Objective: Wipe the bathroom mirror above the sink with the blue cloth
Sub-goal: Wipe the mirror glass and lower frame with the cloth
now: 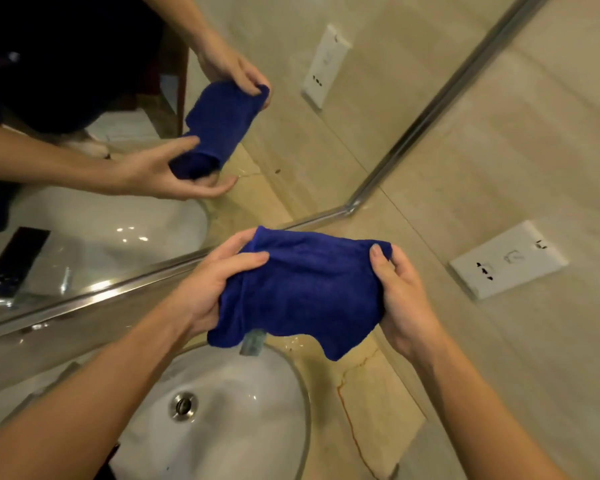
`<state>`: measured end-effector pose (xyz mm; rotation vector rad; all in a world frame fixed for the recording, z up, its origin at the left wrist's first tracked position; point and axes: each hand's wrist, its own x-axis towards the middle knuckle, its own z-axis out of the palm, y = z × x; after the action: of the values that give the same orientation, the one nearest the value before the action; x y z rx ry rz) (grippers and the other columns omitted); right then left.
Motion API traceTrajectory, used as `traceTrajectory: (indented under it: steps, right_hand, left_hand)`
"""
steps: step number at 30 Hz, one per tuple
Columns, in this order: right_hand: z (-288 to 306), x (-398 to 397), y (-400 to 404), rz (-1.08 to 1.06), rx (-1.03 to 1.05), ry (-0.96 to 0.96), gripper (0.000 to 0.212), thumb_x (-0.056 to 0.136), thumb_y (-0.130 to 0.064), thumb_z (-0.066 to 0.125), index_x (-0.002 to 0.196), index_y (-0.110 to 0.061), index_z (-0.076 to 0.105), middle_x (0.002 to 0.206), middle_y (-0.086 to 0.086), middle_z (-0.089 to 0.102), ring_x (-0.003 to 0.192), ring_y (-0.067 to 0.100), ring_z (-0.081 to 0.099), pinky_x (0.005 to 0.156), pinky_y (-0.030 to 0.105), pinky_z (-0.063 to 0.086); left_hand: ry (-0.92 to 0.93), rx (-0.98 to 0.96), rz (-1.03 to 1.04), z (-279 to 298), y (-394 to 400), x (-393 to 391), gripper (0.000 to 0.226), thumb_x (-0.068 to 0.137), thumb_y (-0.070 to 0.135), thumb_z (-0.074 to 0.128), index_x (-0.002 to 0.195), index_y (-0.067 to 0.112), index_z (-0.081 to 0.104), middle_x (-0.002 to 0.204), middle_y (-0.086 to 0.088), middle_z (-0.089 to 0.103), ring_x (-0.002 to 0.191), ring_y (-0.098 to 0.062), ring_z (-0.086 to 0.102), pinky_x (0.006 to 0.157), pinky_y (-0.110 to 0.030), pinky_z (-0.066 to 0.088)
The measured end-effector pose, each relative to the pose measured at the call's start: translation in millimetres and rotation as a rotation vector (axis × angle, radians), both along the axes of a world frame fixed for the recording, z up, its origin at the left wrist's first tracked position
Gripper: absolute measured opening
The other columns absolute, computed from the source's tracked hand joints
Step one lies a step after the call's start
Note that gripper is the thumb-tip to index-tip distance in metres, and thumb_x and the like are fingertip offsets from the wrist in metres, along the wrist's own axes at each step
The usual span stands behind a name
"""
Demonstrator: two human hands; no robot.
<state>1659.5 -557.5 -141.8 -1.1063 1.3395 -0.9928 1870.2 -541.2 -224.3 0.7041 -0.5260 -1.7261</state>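
While both hands were bunched on the crumpled deep-blue microfibre cloth [302, 296], the head view showed it held in the air over the white oval basin sink [229, 403], just in front of the chrome-framed wall mirror [284, 109] and not touching the glass. My left hand [208, 282] gripped the cloth's left end, thumb laid across the top and fingers curled underneath; my right hand [400, 296] pinched the right end, thumb on the upper edge. I judged the step to be gathering the cloth into a pad before the first wipe. To do it well, I would have folded the loose lower corners in so nothing trailed, kept a flat face outward, and left one hand free to press that face squarely to the glass (a lumpy wad only smears).

Only one view was on offer, and it withheld a good deal. A pale tag or label hung from the cloth's lower edge, too blurred to read. Whether the cloth was wet or dry I could not tell. Most of the mirror ran off the frame, so its marks could not be judged. A dark flat object seen in the mirror at left I could not identify. The white wall socket plate [508, 259] sat near the mirror's corner, worth keeping moisture away from.
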Motion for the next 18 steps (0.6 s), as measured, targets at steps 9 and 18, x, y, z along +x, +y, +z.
traceTrajectory:
  steps: [9,18]
  right_hand:
    - [12,-17,18,0.030,0.002,-0.084,0.029,0.096,-0.028,0.051,0.116,-0.008,0.059,0.112,0.010,0.071,0.103,0.021,0.068,0.083,0.031,0.056]
    - [0,-33,15,-0.085,0.159,-0.323,0.035,0.103,-0.023,0.042,0.128,-0.001,0.052,0.124,0.016,0.065,0.116,0.026,0.062,0.099,0.040,0.050]
  left_hand:
    - [-0.170,0.043,-0.227,5,-3,-7,0.059,0.070,0.010,0.068,0.127,0.014,0.058,0.123,-0.010,0.068,0.099,-0.018,0.070,0.077,-0.025,0.058]
    - [0.043,0.076,-0.057,8,3,-39,0.030,0.077,0.007,0.063,0.107,0.012,0.065,0.102,-0.009,0.074,0.087,-0.021,0.072,0.071,-0.030,0.060]
